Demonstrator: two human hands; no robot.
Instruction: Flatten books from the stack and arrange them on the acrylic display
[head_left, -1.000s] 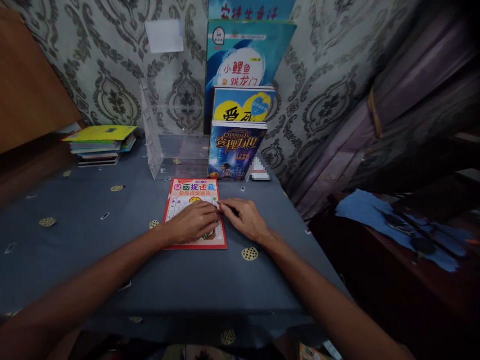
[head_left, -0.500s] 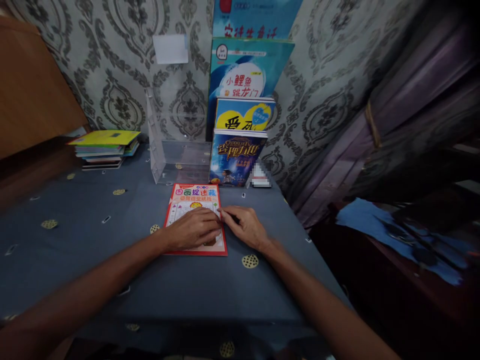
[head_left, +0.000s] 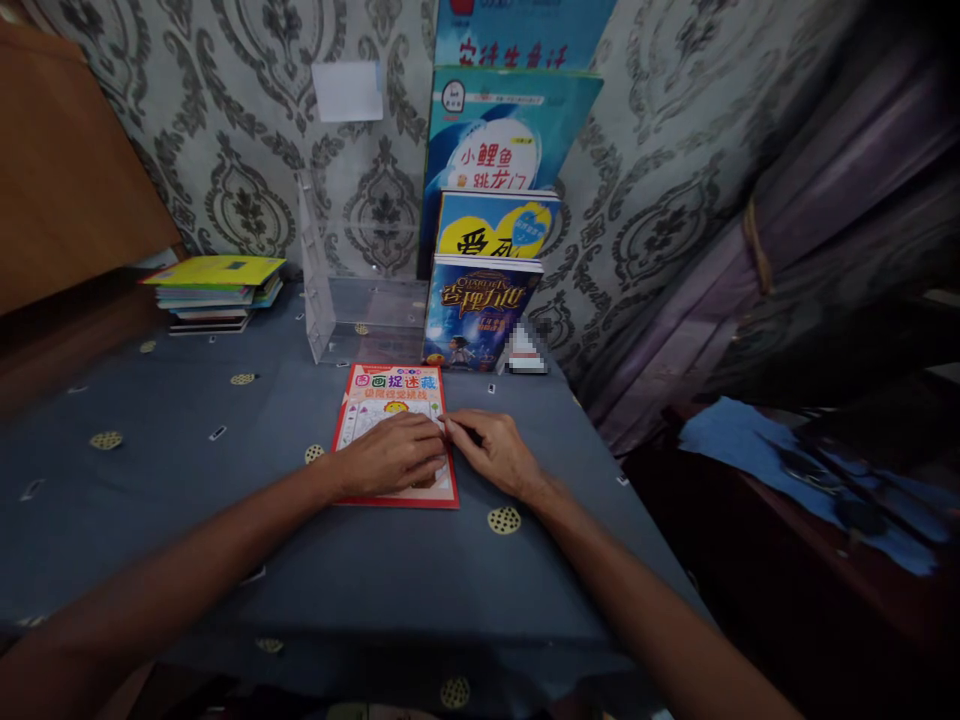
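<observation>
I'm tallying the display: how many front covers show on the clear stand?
4, in one column, bottom to top: dark blue book, yellow-and-blue book, teal book, blue book. More may hide behind them.

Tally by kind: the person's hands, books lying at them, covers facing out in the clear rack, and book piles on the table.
Left hand and right hand: 2
Red-edged book: 1
Outward-facing covers in rack: 4
Book pile: 1
Total: 8

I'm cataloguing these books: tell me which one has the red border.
The book flat on the table under the left hand; it is edged red, while the upright books show blue or teal edges.
</observation>
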